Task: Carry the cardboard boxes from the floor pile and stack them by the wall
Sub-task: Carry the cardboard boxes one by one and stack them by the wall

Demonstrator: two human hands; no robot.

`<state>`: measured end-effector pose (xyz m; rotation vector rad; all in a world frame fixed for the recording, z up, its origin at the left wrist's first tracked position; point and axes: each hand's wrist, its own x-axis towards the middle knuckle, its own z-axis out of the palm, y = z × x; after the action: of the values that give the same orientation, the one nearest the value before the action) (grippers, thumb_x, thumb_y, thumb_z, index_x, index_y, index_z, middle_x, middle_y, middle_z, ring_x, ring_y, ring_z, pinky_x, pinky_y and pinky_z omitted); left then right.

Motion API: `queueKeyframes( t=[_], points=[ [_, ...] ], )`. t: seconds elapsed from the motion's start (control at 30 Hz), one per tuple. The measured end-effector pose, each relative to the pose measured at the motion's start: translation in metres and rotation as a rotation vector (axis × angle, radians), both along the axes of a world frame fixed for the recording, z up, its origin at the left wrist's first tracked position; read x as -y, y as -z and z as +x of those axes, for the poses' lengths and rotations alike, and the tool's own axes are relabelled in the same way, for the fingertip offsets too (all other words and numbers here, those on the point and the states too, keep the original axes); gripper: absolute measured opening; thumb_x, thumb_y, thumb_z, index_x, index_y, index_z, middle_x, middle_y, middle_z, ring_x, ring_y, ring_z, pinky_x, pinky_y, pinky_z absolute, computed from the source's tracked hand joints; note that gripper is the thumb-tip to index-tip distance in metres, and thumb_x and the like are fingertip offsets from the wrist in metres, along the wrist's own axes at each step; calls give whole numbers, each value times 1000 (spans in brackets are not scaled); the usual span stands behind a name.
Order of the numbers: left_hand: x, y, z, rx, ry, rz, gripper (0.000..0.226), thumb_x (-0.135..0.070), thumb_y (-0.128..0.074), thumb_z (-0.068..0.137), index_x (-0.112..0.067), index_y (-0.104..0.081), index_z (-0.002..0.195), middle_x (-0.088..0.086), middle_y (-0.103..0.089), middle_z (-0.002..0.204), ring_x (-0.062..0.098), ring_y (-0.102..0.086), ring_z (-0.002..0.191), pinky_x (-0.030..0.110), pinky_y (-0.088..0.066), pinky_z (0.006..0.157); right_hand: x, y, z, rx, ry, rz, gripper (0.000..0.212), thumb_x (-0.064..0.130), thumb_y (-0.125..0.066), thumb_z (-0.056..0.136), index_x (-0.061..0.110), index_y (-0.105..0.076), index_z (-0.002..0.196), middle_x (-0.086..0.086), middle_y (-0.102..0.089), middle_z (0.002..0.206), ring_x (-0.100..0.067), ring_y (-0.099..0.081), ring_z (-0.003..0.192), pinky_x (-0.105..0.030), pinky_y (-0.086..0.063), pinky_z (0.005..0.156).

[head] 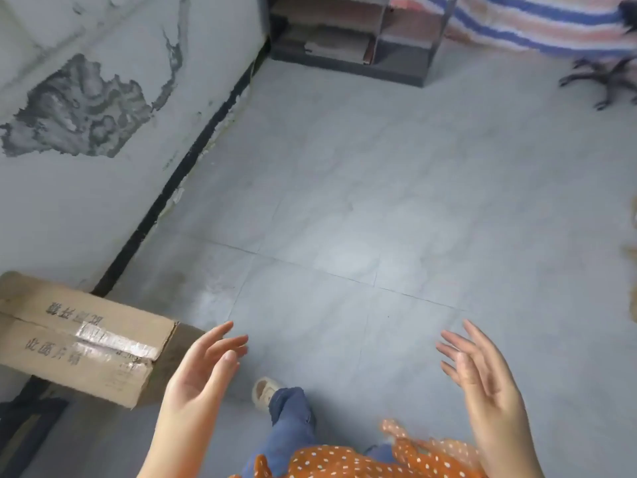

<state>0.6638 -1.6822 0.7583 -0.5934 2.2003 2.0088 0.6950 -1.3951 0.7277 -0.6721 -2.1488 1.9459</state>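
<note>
A brown cardboard box (pixel 82 343) with taped flaps and printed characters sits at the lower left, close to the peeling wall (pixel 86 150). My left hand (pixel 203 370) hovers just right of the box's corner, palm inward, fingers apart, holding nothing. My right hand (pixel 482 370) is raised at the lower right, also empty with spread fingers. Both hands are apart from the box. No floor pile of boxes is in view.
Grey tiled floor (pixel 362 201) stretches ahead. A dark shelf unit (pixel 348 39) stands at the far end by the wall corner. A striped cloth (pixel 537 22) and chair legs (pixel 599 81) are at the top right. My foot (pixel 263 391) is below.
</note>
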Motion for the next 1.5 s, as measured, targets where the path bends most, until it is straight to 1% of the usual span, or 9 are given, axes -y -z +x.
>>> queueKeyframes(
  t=[0.13, 0.37, 0.53, 0.67, 0.83, 1.0, 1.13, 1.27, 1.5],
  points=[
    [-89, 10, 15, 29, 214, -8, 29, -2, -47, 93, -21, -62, 110, 0, -74, 98, 11, -69, 91, 27, -54, 84, -83, -3, 77, 39, 194, 23, 41, 29, -49, 81, 29, -53, 122, 4, -67, 114, -8, -67, 102, -26, -51, 91],
    [-239, 12, 39, 49, 604, -40, 30, 0, -48, 93, -21, -62, 109, 0, -74, 97, 14, -70, 91, 43, -52, 87, -197, -3, 192, 132, 504, 1, 38, 41, -50, 82, 41, -52, 119, 21, -68, 111, -2, -64, 105, -31, -54, 90],
    [-324, 2, 22, 16, 817, -105, 32, 1, -50, 93, -24, -63, 107, -3, -74, 96, 13, -70, 90, 43, -52, 87, -236, 4, 213, 143, 709, -94, 46, 42, -48, 80, 34, -51, 125, 12, -67, 112, -4, -64, 104, -37, -48, 96],
    [-383, 5, -10, 11, 921, -133, 31, 0, -51, 93, -25, -63, 107, -2, -74, 95, 14, -70, 90, 47, -49, 91, -269, 12, 201, 152, 808, -139, 49, 43, -47, 79, 32, -48, 127, 13, -64, 115, -1, -64, 100, -23, -48, 86],
    [-470, 13, -63, 2, 1002, -117, 29, -3, -52, 93, -25, -64, 108, -3, -74, 96, 13, -70, 90, 49, -49, 93, -331, 22, 163, 172, 914, -87, 37, 37, -44, 88, 36, -48, 126, 11, -63, 117, -7, -64, 103, -29, -49, 89],
    [-568, 5, -135, -10, 1086, -63, 29, -5, -53, 93, -28, -65, 107, -3, -74, 98, 13, -69, 91, 46, -49, 92, -410, 11, 99, 133, 1035, -59, 47, 49, -47, 79, 39, -48, 125, 15, -64, 114, -6, -65, 101, -32, -50, 88],
    [-637, 2, -194, -13, 1112, -34, 31, -4, -52, 94, -29, -65, 107, -2, -74, 98, 13, -69, 92, 47, -49, 94, -466, 5, 44, 107, 1077, -45, 45, 45, -46, 80, 37, -48, 124, 14, -64, 114, -7, -66, 100, -27, -50, 82],
    [-699, -2, -230, -14, 1145, -21, 33, -6, -50, 95, -32, -65, 109, -4, -73, 99, 11, -68, 95, 41, -49, 91, -513, 0, 5, 123, 1092, -51, 46, 46, -44, 81, 36, -46, 126, 16, -61, 114, -6, -64, 100, -20, -48, 80],
    [-811, 5, -274, 18, 1224, -45, 33, -6, -51, 95, -33, -65, 108, -6, -73, 100, 10, -68, 96, 44, -47, 96, -609, 6, -38, 151, 1159, -80, 32, 31, -42, 95, 31, -46, 127, 2, -60, 121, -16, -62, 106, -32, -48, 93]
  ],
)
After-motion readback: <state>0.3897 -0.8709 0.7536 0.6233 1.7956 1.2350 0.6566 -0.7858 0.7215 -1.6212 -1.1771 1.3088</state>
